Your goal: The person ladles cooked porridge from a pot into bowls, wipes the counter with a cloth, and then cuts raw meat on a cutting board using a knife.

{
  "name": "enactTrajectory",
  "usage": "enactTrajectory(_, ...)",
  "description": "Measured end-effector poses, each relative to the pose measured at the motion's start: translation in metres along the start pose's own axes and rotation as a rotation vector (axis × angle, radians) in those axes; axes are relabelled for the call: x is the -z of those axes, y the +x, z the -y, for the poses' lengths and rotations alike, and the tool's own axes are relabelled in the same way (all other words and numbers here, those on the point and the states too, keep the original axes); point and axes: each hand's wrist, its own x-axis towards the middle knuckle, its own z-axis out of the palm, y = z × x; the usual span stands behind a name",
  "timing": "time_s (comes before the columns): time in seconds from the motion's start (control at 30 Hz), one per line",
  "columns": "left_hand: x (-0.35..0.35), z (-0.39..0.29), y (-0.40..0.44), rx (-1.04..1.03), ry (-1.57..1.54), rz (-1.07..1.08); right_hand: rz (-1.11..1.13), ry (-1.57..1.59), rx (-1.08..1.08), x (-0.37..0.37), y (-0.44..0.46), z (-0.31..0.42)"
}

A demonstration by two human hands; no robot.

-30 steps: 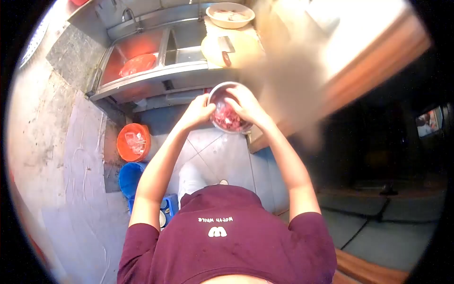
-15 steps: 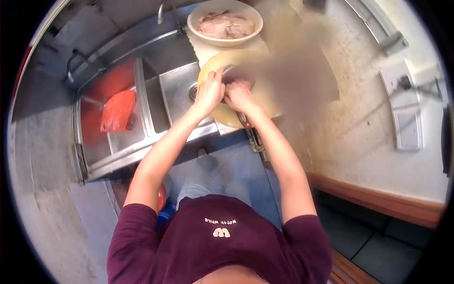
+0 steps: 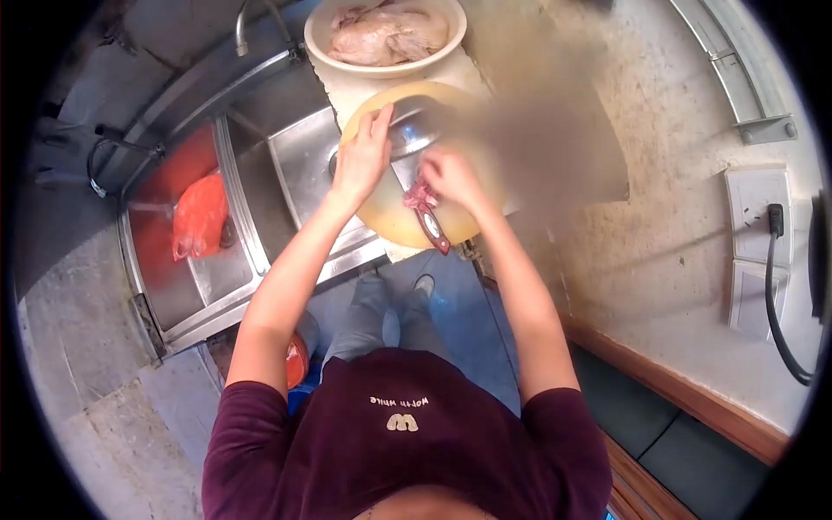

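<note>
A shiny metal bowl point(image 3: 414, 128) rests on a round yellow cutting board point(image 3: 381, 224). My left hand point(image 3: 362, 160) has its fingers over the bowl's left rim, gripping it. Just right of the bowl's near edge, my right hand point(image 3: 451, 178) is closed, fingertips bunched at small pieces of reddish raw meat point(image 3: 419, 195). The meat lies on the blade of a knife, whose brown handle point(image 3: 432, 230) points toward me over the board. The bowl's inside is partly hidden by blur.
Whole plucked poultry point(image 3: 386, 36) fills a white basin point(image 3: 460, 35) beyond the board. To the left, a steel double sink point(image 3: 247, 199) holds a red plastic bag point(image 3: 201, 217). A wall socket point(image 3: 758, 212) with a plugged-in black cable is at right. A dark blur covers the board's right side.
My hands have moved apart. The right hand has come out of the bowl, and the reddish meat and knife handle now show below it. The view has shifted slightly.
</note>
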Motion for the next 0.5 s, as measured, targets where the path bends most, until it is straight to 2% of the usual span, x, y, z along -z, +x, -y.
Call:
enactTrajectory(0.1, -0.001, -0.006, 0.015, 0.079, -0.039, -0.024, -0.011, -0.050, -0.104, 0.005, -0.006, -0.011)
enactTrajectory(0.13, -0.005, -0.007, 0.022, 0.095, -0.043, -0.035, -0.011, -0.077, 0.170, 0.008, -0.013, -0.009)
enactTrajectory(0.23, -0.031, -0.006, 0.043, 0.165, -0.198, -0.065, -0.301, -0.016, -0.002, 0.016, -0.028, 0.010)
enactTrajectory(0.27, -0.052, 0.000, 0.052, 0.168, -0.233, -0.051, -0.420, 0.001, 0.012, 0.021, -0.033, 0.014)
enactTrajectory(0.3, -0.067, 0.003, 0.060, 0.170, -0.268, -0.043, -0.377, -0.029, -0.095, 0.016, -0.043, 0.015)
enactTrajectory(0.37, -0.083, -0.006, 0.078, 0.496, -0.498, 0.223, -0.297, -0.099, -0.290, 0.003, -0.067, 0.023)
enactTrajectory(0.4, -0.090, -0.008, 0.085, 0.659, -0.613, 0.361, -0.334, -0.161, -0.192, -0.005, -0.073, 0.035)
enactTrajectory(0.5, -0.130, 0.011, 0.079, 0.740, -0.894, 0.367, -0.132, -0.375, -0.311, -0.028, -0.081, 0.060)
